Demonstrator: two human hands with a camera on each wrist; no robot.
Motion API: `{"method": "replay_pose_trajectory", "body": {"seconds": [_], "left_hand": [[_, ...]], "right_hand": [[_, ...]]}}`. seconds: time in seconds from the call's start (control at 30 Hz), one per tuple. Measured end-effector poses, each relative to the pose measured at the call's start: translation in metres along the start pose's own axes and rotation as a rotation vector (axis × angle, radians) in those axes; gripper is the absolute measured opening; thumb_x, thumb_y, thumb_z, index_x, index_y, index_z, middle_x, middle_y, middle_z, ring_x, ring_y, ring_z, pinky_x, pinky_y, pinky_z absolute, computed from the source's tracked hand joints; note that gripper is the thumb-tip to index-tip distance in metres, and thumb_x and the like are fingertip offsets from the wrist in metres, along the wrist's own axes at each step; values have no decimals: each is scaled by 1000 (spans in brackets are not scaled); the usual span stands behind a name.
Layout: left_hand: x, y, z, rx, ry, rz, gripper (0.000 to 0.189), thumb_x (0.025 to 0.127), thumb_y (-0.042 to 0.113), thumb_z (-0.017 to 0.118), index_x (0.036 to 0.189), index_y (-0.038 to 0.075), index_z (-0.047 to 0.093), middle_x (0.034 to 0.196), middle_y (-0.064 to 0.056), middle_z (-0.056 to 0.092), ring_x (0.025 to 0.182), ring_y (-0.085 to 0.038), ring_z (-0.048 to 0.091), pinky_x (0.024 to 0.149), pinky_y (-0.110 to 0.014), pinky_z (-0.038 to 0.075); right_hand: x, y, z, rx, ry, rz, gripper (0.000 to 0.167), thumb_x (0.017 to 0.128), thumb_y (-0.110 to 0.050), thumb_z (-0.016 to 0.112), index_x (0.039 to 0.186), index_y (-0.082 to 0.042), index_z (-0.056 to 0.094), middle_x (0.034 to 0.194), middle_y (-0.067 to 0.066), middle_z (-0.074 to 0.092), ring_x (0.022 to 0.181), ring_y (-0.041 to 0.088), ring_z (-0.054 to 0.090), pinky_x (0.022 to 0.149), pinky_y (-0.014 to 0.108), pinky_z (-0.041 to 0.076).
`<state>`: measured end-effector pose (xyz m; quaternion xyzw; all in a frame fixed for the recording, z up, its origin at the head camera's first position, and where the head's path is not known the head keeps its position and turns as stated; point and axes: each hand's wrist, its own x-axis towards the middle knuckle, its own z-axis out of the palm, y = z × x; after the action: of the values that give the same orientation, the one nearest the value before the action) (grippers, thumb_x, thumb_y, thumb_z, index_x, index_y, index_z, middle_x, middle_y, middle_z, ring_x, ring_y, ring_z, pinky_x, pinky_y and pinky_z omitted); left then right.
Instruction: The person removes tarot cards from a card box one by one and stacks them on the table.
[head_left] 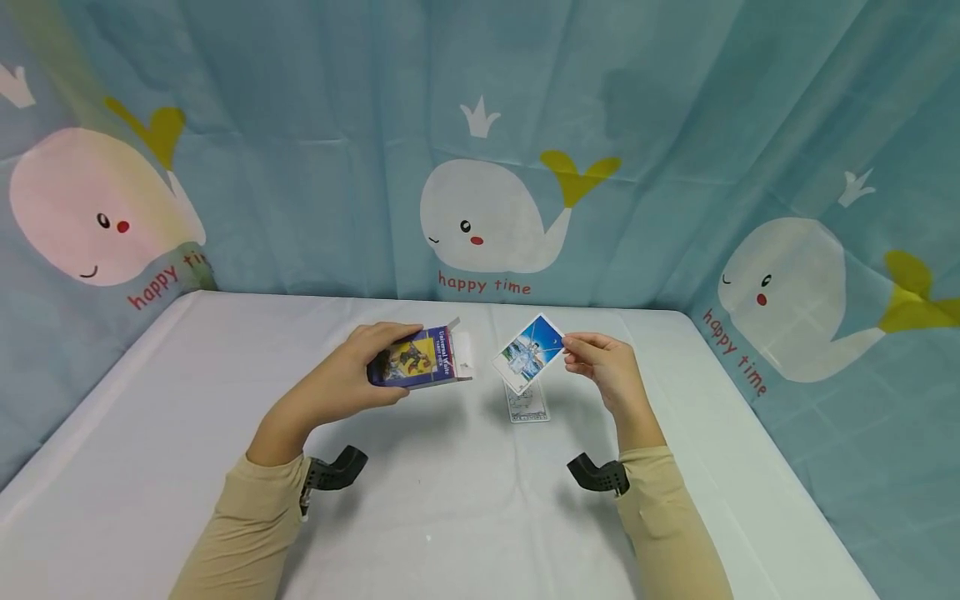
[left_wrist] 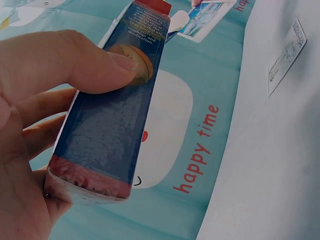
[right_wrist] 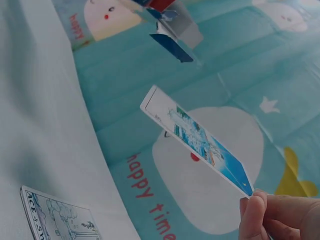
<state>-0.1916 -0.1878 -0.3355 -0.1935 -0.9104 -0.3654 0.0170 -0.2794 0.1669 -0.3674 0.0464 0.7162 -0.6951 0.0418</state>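
Note:
My left hand point(head_left: 351, 371) grips a blue tarot card box point(head_left: 411, 360), thumb on one narrow side and fingers around the other. The box's flap end is open and faces right, toward the other hand. Between thumb and fingers, my right hand point(head_left: 603, 367) pinches one corner of a blue picture card point(head_left: 531, 353), held up at a tilt. Below it on the table lies a pale line-drawn card point(head_left: 529, 405), partly covered by the held card in the head view. In the right wrist view this lying card point(right_wrist: 62, 217) shows the letters "ACE" along one edge.
A white cloth covers the table point(head_left: 435, 517). Behind and to both sides hangs a blue curtain point(head_left: 315, 192) printed with whales, its foot at the table's edges. Black wrist mounts point(head_left: 336, 469) sit on both sleeves.

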Motion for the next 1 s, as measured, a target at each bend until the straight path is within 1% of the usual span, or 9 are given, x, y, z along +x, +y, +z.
{"method": "replay_pose_trajectory", "body": {"seconds": [0.1, 0.2, 0.3, 0.4, 0.6, 0.73, 1.0], "left_hand": [[0, 0, 0, 5, 1, 2, 76, 82, 14, 77, 150, 19, 44, 149, -9, 47, 121, -26, 42, 93, -45, 45], [0, -1, 0, 5, 4, 5, 75, 82, 14, 77, 149, 19, 45, 148, -9, 47, 120, -26, 42, 92, -44, 46], [0, -1, 0, 4, 4, 6, 75, 82, 14, 77, 149, 19, 45, 148, -9, 48, 119, -25, 42, 92, -44, 46], [0, -1, 1, 4, 4, 6, 75, 82, 14, 77, 149, 18, 45, 147, -9, 48, 118, -25, 42, 91, -43, 45], [1, -2, 2, 2, 0, 8, 75, 82, 14, 77, 149, 19, 45, 147, -9, 48, 117, -24, 42, 91, -43, 46], [1, -2, 2, 4, 5, 14, 74, 82, 14, 77, 149, 19, 46, 147, -9, 48, 117, -24, 42, 91, -43, 46], [2, -2, 2, 11, 2, 12, 75, 82, 14, 77, 149, 19, 45, 147, -10, 48, 118, -25, 42, 92, -44, 45]], "right_hand": [[3, 3, 0, -17, 2, -5, 32, 94, -16, 68, 118, 5, 67, 77, -7, 71, 66, 6, 65, 68, 19, 56], [5, 5, -1, -34, 5, -6, 34, 94, -16, 68, 120, 6, 66, 78, -6, 71, 66, 5, 64, 67, 18, 56], [9, 8, -2, -49, 4, -10, 35, 94, -15, 67, 120, 8, 65, 79, -5, 71, 66, 4, 64, 67, 18, 56], [13, 13, -4, -71, -6, -19, 37, 94, -16, 67, 121, 10, 64, 78, -7, 70, 66, 4, 63, 66, 17, 55], [22, 21, -5, -172, -21, -30, 36, 96, -19, 66, 121, 7, 66, 77, -11, 67, 68, 2, 62, 66, 17, 55], [26, 22, -4, -220, -17, -30, 34, 96, -19, 65, 119, 5, 68, 77, -11, 67, 67, 2, 62, 65, 17, 54], [35, 21, -3, -263, -67, -48, 35, 95, -18, 67, 118, 8, 68, 77, -8, 69, 66, 2, 60, 63, 16, 52]]}}
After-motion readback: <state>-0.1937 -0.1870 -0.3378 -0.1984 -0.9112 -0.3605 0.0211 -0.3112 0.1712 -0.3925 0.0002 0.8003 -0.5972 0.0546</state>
